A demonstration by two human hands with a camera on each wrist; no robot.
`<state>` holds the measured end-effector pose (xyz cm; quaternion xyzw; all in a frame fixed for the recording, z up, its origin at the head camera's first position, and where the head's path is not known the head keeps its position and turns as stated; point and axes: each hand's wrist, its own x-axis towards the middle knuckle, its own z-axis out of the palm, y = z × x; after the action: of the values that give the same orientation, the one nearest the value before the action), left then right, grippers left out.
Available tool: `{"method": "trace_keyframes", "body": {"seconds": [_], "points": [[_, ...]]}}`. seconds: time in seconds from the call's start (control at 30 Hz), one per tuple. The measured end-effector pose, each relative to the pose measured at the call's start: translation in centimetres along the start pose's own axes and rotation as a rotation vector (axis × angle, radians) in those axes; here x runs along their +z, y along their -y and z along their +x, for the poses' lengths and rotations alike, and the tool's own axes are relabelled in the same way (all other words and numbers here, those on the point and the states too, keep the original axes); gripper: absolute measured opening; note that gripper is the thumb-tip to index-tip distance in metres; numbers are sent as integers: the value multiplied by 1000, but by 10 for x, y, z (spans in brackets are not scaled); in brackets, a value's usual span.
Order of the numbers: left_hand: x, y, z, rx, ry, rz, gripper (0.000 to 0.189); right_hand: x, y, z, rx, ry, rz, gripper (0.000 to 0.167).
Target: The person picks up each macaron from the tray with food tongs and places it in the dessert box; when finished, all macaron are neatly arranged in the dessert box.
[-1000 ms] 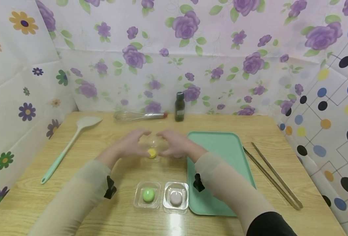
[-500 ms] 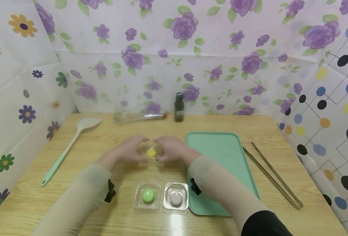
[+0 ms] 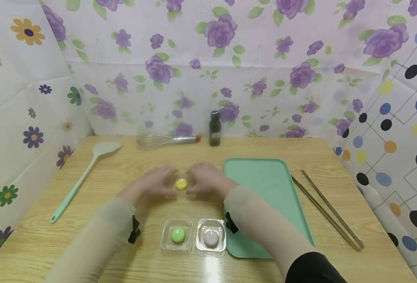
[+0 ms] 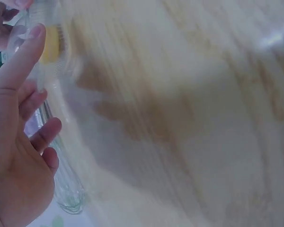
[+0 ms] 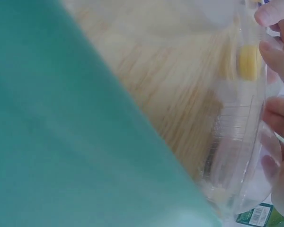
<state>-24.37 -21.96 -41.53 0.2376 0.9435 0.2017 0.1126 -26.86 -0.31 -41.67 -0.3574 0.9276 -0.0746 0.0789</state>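
Between my two hands stands a small clear plastic box [image 4: 53, 16] with a yellow macaron [image 3: 181, 184] inside. My left hand [image 3: 157, 181] holds its left side, the thumb tip in front of the clear lid in the left wrist view. From the right, my right hand [image 3: 206, 180] grips the same box with curved thumb and fingers. A second clear box with a pinkish macaron [image 5: 227, 158] shows below that hand in the right wrist view; in the head view the hand hides it. Nearer me sit a green macaron [image 3: 178, 234] and a greyish-purple macaron [image 3: 211, 238], each in a clear tray.
A green tray [image 3: 261, 184] lies right of the boxes, partly under my right forearm. Long metal tongs [image 3: 330, 212] lie beyond it. A whisk [image 3: 166, 140] and dark bottle [image 3: 214, 129] are at the back; a spatula [image 3: 84, 177] lies left.
Both hands have come lower and closer in around the yellow macaron's box. The clear dome that stood up between them has gone down over it. The other things keep their places.
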Motion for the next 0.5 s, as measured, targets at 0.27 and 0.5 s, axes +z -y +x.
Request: {"method": "trace_keyframes", "body": {"seconds": [0.27,0.5], "points": [[3,4,0,-3,-11,11,84,-1,2,0,42,21,52,75],[2,3,-5,7,-27,52,90,-8,-10,-2,-1,-44,74,70]]}}
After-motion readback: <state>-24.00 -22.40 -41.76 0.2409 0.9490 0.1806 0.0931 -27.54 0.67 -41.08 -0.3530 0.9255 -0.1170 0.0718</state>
